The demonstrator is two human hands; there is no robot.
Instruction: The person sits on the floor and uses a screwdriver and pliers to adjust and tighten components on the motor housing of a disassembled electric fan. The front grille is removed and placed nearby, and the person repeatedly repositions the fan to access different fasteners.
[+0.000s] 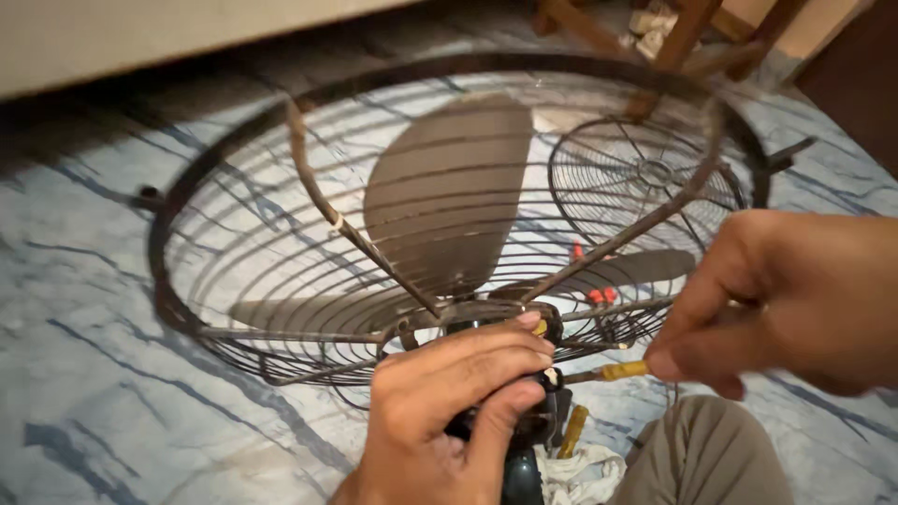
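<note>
At frame bottom, the left hand (449,411) gripped the one fan motor (524,425); the right hand (786,299) pinched one yellow-handled screwdriver (622,370) beside the wire guard's (234,252) rim.

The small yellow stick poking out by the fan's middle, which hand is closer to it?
Right. The right hand pinches the yellow stick by its end; the left hand grips the fan's dark hub just beside it.

Dark grey round wire fan cage (281,309) with grey blades (449,187), my yellow-handled screwdriver (622,370) at four o'clock, white marble floor (94,374) veined blue, khaki trouser knee (702,458).
</note>
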